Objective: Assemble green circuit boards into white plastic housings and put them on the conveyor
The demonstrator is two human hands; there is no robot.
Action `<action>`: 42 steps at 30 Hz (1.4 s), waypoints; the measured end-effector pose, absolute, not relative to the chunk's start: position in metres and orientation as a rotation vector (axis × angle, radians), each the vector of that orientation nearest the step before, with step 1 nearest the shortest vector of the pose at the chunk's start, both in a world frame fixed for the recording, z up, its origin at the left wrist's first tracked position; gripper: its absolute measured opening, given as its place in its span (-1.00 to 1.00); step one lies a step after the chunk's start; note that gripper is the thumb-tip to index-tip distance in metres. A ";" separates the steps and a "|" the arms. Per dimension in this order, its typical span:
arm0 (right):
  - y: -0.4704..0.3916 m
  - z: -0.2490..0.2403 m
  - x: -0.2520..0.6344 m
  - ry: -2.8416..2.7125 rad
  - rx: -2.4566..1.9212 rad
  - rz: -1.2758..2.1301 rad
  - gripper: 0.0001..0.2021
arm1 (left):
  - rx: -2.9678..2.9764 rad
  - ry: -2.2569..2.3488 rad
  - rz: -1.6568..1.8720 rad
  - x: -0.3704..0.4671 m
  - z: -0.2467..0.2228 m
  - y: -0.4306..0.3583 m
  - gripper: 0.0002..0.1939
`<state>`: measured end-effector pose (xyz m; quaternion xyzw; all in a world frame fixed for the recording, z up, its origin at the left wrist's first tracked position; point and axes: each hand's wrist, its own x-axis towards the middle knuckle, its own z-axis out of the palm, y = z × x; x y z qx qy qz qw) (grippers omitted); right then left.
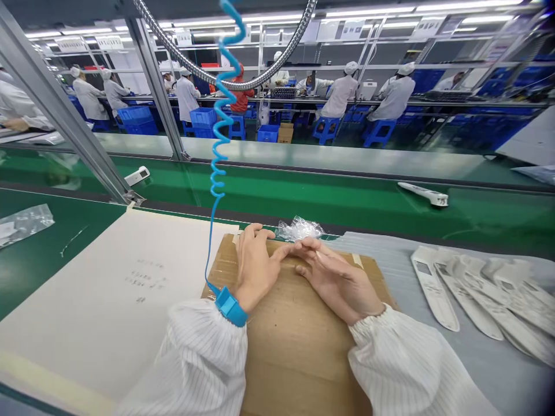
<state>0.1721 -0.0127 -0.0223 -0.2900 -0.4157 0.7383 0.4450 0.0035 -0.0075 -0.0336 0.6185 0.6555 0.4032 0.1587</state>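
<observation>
My left hand (259,264) is on the far part of a brown cardboard sheet (299,346), palm down, its thumb reaching toward my other hand. Around that wrist is a blue strap (232,306) joined to a coiled blue cord (218,153). My right hand (340,283) is half turned on its side over the same cardboard, loosely cupped with the fingers extended. Its fingertips come close to my left thumb; whether they touch I cannot tell. Nothing shows in either hand. Crumpled clear plastic (301,229) lies just beyond the fingertips.
Several white plastic shells (481,294) rest on grey sheeting at right. White paper (87,289) with faint writing covers the left side. Two white handheld devices (422,193) (137,176) lie on the green conveyor (303,196). A metal post (65,98) rises at left; people work beyond.
</observation>
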 end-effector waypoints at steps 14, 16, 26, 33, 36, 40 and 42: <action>-0.013 -0.024 0.172 -1.034 -0.686 1.858 -0.82 | 1.771 1.865 1.143 0.003 -0.037 -0.007 -0.76; -0.013 -0.024 0.171 -1.030 -0.695 1.859 -0.83 | 1.788 1.865 1.132 0.003 -0.037 -0.007 -0.78; -0.012 -0.024 0.171 -1.024 -0.695 1.863 -0.83 | 1.799 1.853 1.128 0.003 -0.037 -0.008 -0.82; -0.012 -0.024 0.171 -1.015 -0.693 1.857 -0.83 | 1.800 1.833 1.164 0.003 -0.039 -0.007 -0.82; -0.012 -0.024 0.171 -1.020 -0.716 1.849 -0.83 | 1.812 1.820 1.160 0.003 -0.037 -0.007 -0.87; -0.010 -0.025 0.171 -1.011 -0.787 1.827 -0.80 | 1.847 1.778 1.177 0.002 -0.034 -0.009 -0.92; -0.009 -0.026 0.171 -0.989 -0.842 1.804 -0.76 | 1.869 1.766 1.186 0.002 -0.034 -0.009 -0.93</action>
